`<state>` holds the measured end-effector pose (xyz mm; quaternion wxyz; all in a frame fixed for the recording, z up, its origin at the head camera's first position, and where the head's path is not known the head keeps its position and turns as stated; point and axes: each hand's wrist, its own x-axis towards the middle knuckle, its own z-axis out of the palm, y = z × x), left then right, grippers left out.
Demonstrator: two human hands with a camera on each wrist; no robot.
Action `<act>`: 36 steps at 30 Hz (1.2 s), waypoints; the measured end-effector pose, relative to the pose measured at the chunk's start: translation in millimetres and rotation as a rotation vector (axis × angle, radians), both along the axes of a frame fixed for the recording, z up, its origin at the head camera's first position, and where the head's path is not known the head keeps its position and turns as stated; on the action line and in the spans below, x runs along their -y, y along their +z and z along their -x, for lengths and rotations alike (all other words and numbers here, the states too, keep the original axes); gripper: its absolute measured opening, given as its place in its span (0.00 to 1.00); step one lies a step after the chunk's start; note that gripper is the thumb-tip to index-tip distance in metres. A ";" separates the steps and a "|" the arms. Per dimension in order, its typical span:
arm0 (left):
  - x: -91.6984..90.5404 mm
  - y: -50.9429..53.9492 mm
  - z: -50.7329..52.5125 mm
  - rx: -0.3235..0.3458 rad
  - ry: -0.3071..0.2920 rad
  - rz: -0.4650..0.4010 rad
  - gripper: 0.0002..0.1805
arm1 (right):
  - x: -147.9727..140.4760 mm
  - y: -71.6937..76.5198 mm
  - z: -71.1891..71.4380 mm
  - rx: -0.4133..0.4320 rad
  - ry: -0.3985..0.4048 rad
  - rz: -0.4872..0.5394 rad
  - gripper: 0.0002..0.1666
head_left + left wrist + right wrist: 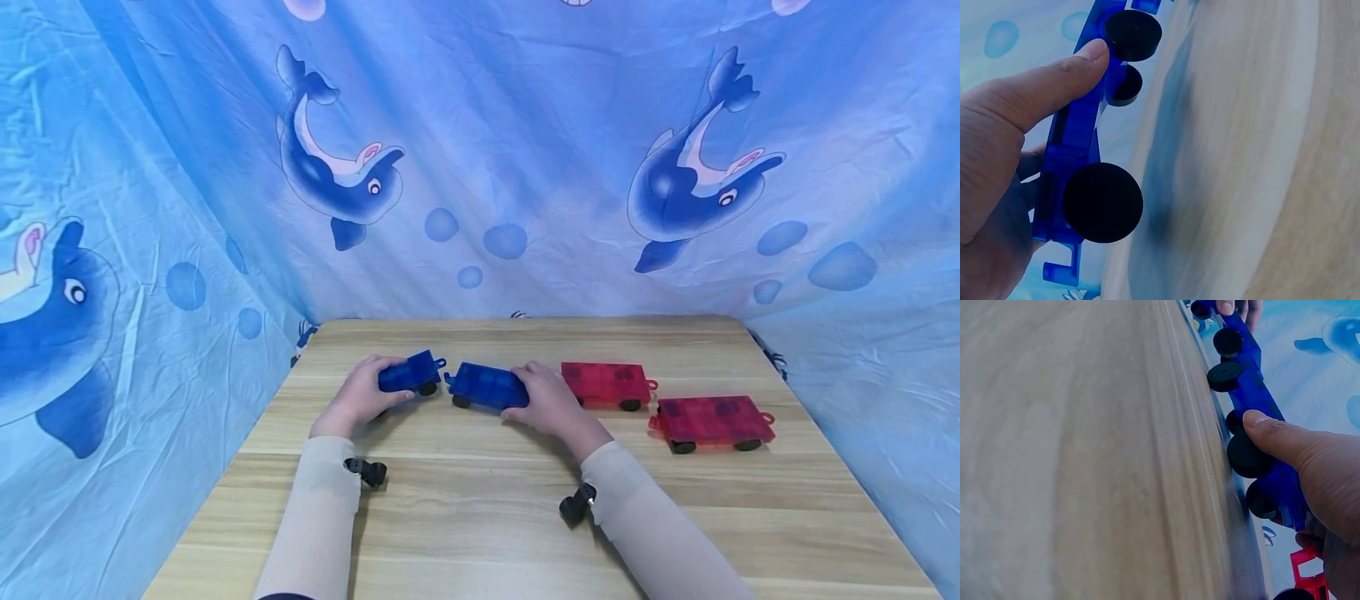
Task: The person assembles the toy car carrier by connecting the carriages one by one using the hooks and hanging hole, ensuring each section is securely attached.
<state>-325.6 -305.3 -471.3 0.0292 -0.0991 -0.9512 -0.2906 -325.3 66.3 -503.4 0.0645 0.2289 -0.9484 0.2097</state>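
Note:
My left hand (363,393) grips a translucent blue toy train wagon (408,372) with black wheels, thumb on its near side. Shadow separates its wheels from the tabletop in the left wrist view, so it seems slightly raised. A second blue wagon (483,385) is held by my right hand (550,402), whose thumb presses beside a wheel (1249,455). The left wagon's loop (441,363) and the right wagon's hook (449,378) face each other, very close; the head view does not show them joined. The fingers behind both wagons are mostly hidden.
Two red wagons stand to the right on the wooden table (465,517). The farther one (603,379) is just beyond my right hand, and the nearer one (712,418) sits right of it, ends close together. A dolphin-print curtain (517,167) hangs behind and at the sides.

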 end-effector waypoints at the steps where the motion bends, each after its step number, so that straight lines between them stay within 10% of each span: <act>1: -0.9 0.1 0.2 0.004 -0.007 -0.006 0.39 | 0.0 0.0 0.0 0.001 -0.001 0.000 0.52; 36: -2.7 -4.1 2.0 0.049 -0.080 -0.093 0.39 | 0.1 4.2 -2.3 0.023 0.002 -0.006 0.54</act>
